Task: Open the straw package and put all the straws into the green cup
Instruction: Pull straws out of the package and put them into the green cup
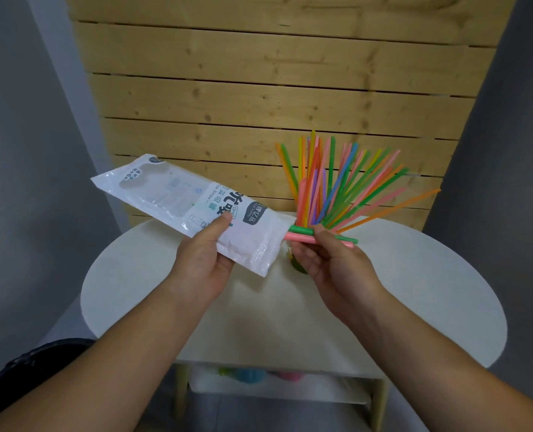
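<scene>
Head view. The left hand (207,260) holds the straw package (196,210) above the white round table (415,285), thumb pressed on its printed face, fingers closed underneath. The package is tilted, its far end raised toward the upper left, its near end pointing at the right hand (330,260). It looks flat and nearly empty.

The right hand pinches two straws (305,235), one green and one pink, between thumb and fingers. They lie roughly level, their left ends at the package mouth; whether those ends are inside the package cannot be told.

Behind the right hand stands a fan of coloured straws (346,188): pink, green, orange, yellow, blue, purple. They spread upward and to the right, lower ends gathered together. Of the green cup (298,265) only a small edge shows between the package and the right palm; the straws appear to stand in it, though the hand hides the rim.

A wooden slat wall (274,88) rises behind the table. On the shelf (290,386) below the tabletop lie blurred coloured things.
</scene>
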Available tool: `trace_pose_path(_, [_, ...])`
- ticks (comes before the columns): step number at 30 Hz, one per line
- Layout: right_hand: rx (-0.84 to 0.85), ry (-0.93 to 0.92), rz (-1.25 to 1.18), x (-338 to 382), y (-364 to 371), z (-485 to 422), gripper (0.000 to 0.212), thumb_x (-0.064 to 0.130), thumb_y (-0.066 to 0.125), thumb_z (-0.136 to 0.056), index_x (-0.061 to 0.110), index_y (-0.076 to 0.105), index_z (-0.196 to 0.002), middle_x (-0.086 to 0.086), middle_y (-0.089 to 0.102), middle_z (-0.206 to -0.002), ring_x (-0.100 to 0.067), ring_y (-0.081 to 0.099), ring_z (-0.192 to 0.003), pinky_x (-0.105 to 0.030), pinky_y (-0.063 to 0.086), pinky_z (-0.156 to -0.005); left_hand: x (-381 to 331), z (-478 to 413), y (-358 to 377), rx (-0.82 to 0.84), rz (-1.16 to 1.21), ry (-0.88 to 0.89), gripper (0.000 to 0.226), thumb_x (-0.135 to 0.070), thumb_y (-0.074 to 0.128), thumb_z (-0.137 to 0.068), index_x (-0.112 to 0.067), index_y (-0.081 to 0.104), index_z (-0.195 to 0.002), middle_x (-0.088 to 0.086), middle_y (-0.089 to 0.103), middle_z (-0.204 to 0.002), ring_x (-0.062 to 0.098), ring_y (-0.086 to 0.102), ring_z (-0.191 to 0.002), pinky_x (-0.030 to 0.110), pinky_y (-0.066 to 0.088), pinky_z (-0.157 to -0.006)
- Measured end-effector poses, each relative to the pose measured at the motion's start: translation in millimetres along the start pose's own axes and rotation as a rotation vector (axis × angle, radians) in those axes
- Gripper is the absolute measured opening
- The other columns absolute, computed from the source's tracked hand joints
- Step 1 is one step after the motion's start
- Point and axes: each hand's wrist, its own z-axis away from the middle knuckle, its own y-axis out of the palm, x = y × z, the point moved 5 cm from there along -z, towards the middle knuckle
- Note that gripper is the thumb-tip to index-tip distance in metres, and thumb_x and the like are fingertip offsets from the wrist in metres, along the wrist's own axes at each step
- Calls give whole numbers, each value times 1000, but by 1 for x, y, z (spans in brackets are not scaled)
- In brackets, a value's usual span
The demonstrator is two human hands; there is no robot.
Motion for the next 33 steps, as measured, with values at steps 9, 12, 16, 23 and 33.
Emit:
trace_pose_path(9, [-138, -165, 122, 41, -35, 4, 13, 10, 61, -97, -2, 64, -98, -18, 77, -81, -22, 76, -68, -28, 62, -65, -9, -10, -17, -118, 70, 25, 34, -4, 71, -92, -14, 68, -125, 5, 81, -112, 18, 79, -94, 33, 64, -64])
trace_pose_path(12, [-204, -267, 184, 65, -55, 7, 10, 9, 63, -95, -1, 65, -95, -14, 76, -73, -24, 76, -68, -28, 61, -66, -13, -14, -23, -152, 77, 40, 33, -3, 72, -92, -16, 68, -122, 4, 80, -114, 18, 79, -95, 35, 65, -66])
trace_pose_path(16, [-270, -386, 236, 93, -79, 13, 9, 9, 63, -92, 1, 65, -88, -11, 74, -65, -24, 75, -65, -28, 61, -66, -12, -14, -24, -161, 60, 42, 34, -4, 74, -91, -16, 69, -123, 3, 80, -113, 17, 79, -94, 35, 65, -66])
trace_pose_path(23, [-339, -556, 440, 119, -87, 23, 11, 15, 63, -90, 8, 68, -84, -6, 73, -61, -26, 75, -63, -32, 62, -68, 6, -10, -11, -128, -1, 10, 31, -5, 74, -91, -15, 70, -120, 5, 80, -112, 17, 79, -94, 33, 64, -64])
trace_pose_path(33, [-223, -736, 826, 126, -42, 22, 19, 25, 62, -92, 26, 70, -74, -2, 73, -65, -23, 73, -59, -34, 61, -58, 11, -6, -5, -99, -36, -1, 33, -4, 72, -92, -13, 69, -123, 5, 81, -111, 17, 79, -91, 31, 63, -61])
